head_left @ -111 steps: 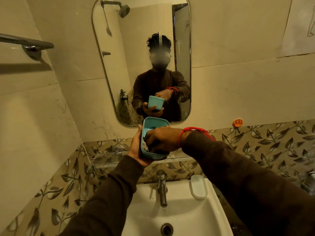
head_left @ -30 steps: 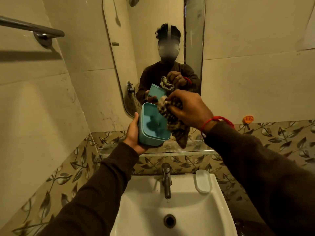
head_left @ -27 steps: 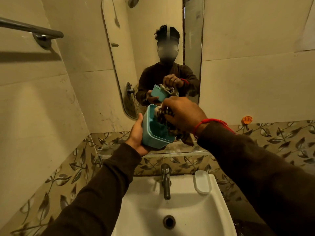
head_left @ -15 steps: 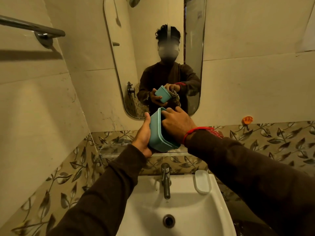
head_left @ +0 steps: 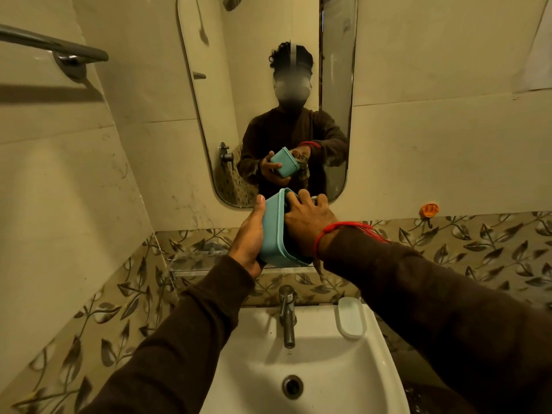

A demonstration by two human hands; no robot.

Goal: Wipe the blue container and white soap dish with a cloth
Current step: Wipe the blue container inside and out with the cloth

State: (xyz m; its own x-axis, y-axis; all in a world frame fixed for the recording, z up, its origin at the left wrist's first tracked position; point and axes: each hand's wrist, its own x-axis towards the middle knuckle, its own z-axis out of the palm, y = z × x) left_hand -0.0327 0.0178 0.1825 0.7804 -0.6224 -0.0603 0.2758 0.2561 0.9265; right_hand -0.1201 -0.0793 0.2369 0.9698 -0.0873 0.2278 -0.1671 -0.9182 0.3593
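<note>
I hold the blue container (head_left: 273, 231) up in front of the mirror, tipped on its side with its mouth facing right. My left hand (head_left: 249, 237) grips its outer wall. My right hand (head_left: 307, 219) reaches into the mouth and holds a patterned cloth (head_left: 320, 268); only a tail of it hangs out below the container. The white soap dish (head_left: 350, 321) lies on the basin's right rim, below my right forearm.
A white basin (head_left: 325, 369) with a chrome tap (head_left: 287, 315) sits directly below my hands. An oval mirror (head_left: 263, 85) hangs on the wall ahead. A metal towel bar (head_left: 53, 46) juts out at upper left. An orange hook (head_left: 429, 210) is on the right wall.
A second ago the cloth was outside the container at its rim. My right hand has pushed it inside, and the container has turned its mouth further right and dropped a little lower.
</note>
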